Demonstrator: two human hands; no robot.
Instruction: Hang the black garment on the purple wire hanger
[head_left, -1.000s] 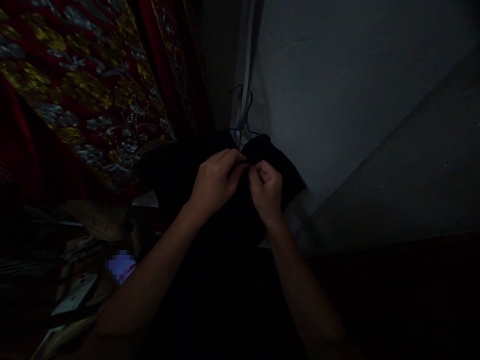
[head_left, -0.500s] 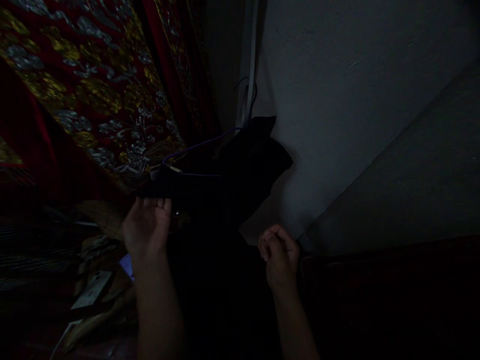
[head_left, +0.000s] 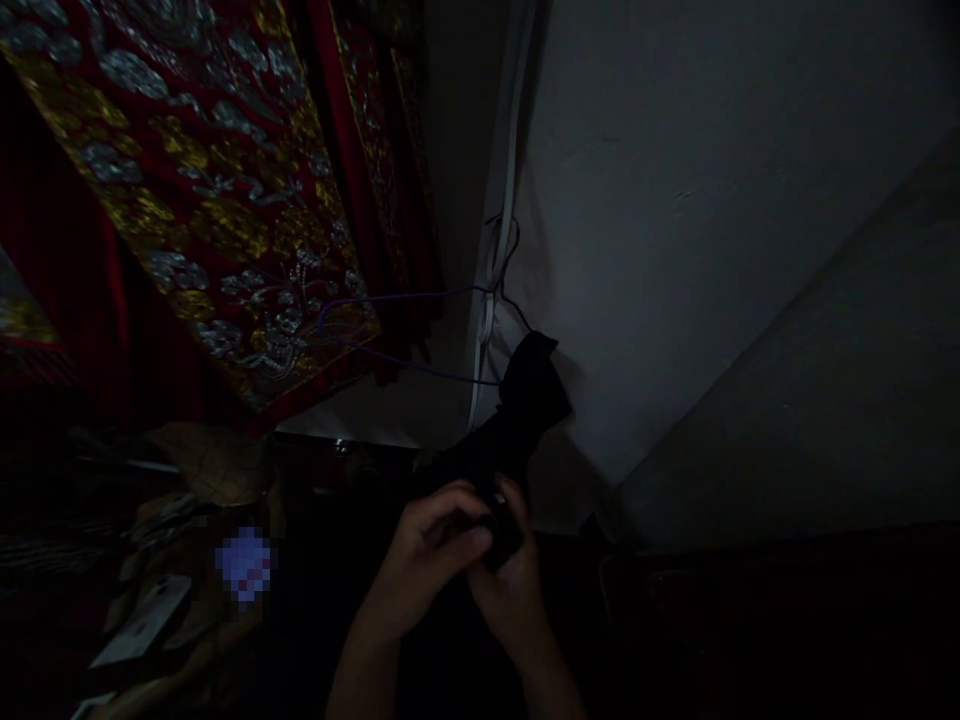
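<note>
A black cloth (head_left: 531,385), perhaps a garment, is bunched up in front of the pale wall, and its folds are hard to make out in the dark. My left hand (head_left: 431,555) closes on the near end of it, thumb and fingers curled together. Beside it, my right hand (head_left: 514,580) is wrapped round the same dark bunch from the other side. The hands nearly touch. A thin purple cord (head_left: 420,295) loops from the wall pipe, and its lower strand runs to the cloth's upper part.
A red embroidered hanging (head_left: 225,200) with gold and silver patterns fills the upper left. A white pipe or cable (head_left: 512,130) runs down the grey wall (head_left: 712,200). At lower left lie a white phone (head_left: 146,620) and a blurred violet patch (head_left: 245,565).
My hands, apart before, have come together on the black cloth, the left moving right and down. The cloth has been drawn in narrower, uncovering the wall and a pale edge behind it.
</note>
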